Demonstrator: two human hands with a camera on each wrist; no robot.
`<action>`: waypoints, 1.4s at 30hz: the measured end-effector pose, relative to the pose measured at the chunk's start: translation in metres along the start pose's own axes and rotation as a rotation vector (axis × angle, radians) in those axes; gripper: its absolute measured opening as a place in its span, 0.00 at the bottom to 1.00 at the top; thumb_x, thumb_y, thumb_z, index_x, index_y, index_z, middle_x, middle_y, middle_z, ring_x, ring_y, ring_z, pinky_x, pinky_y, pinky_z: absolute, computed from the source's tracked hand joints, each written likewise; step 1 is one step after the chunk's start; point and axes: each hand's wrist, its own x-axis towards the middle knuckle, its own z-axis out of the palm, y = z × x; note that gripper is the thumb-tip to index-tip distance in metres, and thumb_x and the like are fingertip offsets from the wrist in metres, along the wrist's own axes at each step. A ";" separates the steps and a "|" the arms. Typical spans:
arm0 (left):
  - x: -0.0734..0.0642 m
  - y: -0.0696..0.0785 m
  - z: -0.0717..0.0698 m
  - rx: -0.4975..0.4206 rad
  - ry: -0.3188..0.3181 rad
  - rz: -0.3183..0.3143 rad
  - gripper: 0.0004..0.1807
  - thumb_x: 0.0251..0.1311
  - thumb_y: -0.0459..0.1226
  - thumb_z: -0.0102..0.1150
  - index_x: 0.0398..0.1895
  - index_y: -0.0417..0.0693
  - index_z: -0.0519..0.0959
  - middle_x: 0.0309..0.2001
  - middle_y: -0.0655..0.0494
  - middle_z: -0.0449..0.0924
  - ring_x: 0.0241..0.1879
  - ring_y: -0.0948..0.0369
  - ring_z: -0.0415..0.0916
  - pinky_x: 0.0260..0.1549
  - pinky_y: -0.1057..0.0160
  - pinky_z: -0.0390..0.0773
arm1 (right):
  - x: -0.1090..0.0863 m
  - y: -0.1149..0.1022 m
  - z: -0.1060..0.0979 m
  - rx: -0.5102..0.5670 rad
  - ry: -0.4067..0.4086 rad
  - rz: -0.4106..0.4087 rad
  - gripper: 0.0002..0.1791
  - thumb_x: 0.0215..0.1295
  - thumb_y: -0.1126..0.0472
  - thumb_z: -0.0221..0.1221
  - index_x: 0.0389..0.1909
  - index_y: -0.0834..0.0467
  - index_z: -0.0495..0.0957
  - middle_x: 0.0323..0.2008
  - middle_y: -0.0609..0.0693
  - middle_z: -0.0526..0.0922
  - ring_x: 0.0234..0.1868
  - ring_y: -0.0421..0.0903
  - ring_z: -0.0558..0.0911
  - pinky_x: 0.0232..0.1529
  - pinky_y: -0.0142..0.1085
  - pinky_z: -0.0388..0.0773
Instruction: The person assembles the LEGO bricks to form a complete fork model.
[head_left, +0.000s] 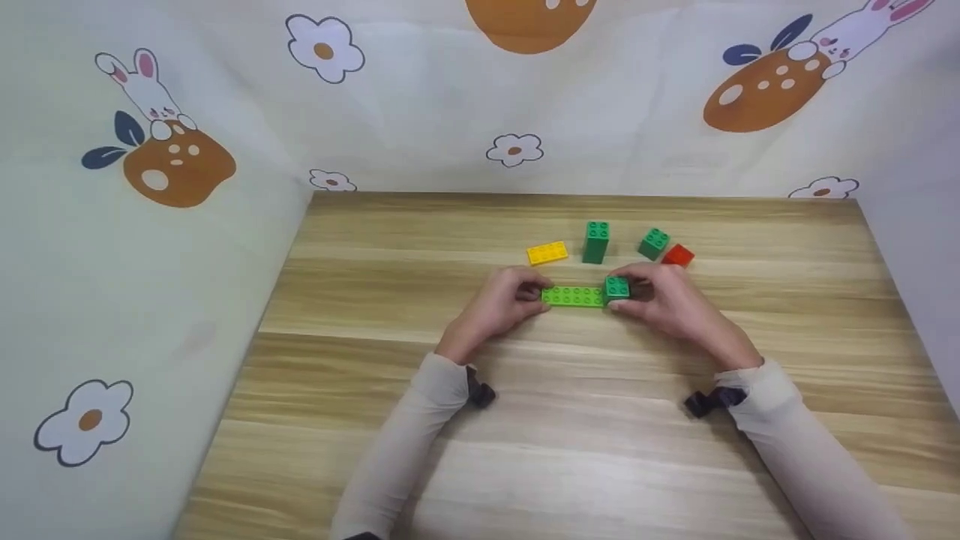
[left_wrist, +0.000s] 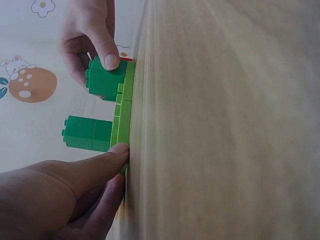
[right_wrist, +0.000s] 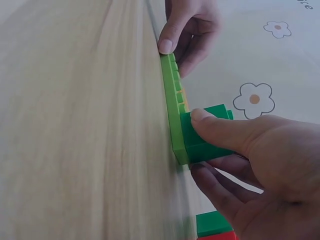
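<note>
A long light green building plate (head_left: 572, 297) with two rows of studs lies flat on the wooden table. My left hand (head_left: 508, 304) pinches its left end between thumb and fingers. At the plate's right end sits a dark green block (head_left: 617, 289) with four studs facing up. My right hand (head_left: 670, 300) grips this block, thumb on the near side and fingers on the far side. In the right wrist view the block (right_wrist: 205, 135) stands against the stud side of the plate, level with its end. Its lower edge meets the plate in the left wrist view.
Behind the plate stand a yellow plate (head_left: 547, 253), a tall green stack (head_left: 596, 244), a small green brick (head_left: 654, 241) and a red brick (head_left: 679, 256) beside it. A printed cloth wall (head_left: 420, 112) borders the table's far edge.
</note>
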 end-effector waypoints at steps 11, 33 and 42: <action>0.000 0.000 0.000 0.005 -0.001 0.000 0.20 0.64 0.28 0.74 0.59 0.39 0.87 0.59 0.45 0.88 0.54 0.54 0.89 0.55 0.67 0.88 | 0.000 0.000 0.001 -0.027 -0.009 -0.015 0.25 0.61 0.62 0.79 0.60 0.57 0.87 0.55 0.56 0.91 0.54 0.53 0.89 0.62 0.55 0.87; 0.000 0.000 0.000 0.004 0.000 -0.009 0.19 0.65 0.28 0.74 0.59 0.40 0.87 0.58 0.45 0.88 0.53 0.55 0.89 0.55 0.67 0.89 | 0.002 0.005 0.009 -0.040 0.006 -0.016 0.25 0.61 0.60 0.79 0.59 0.58 0.86 0.52 0.54 0.91 0.49 0.52 0.84 0.57 0.51 0.86; 0.000 -0.001 0.001 -0.012 0.007 0.009 0.19 0.64 0.28 0.75 0.58 0.39 0.87 0.57 0.44 0.88 0.52 0.55 0.89 0.54 0.67 0.89 | 0.000 0.003 0.003 0.000 -0.018 0.016 0.37 0.58 0.50 0.82 0.66 0.57 0.82 0.59 0.54 0.88 0.55 0.51 0.84 0.65 0.54 0.84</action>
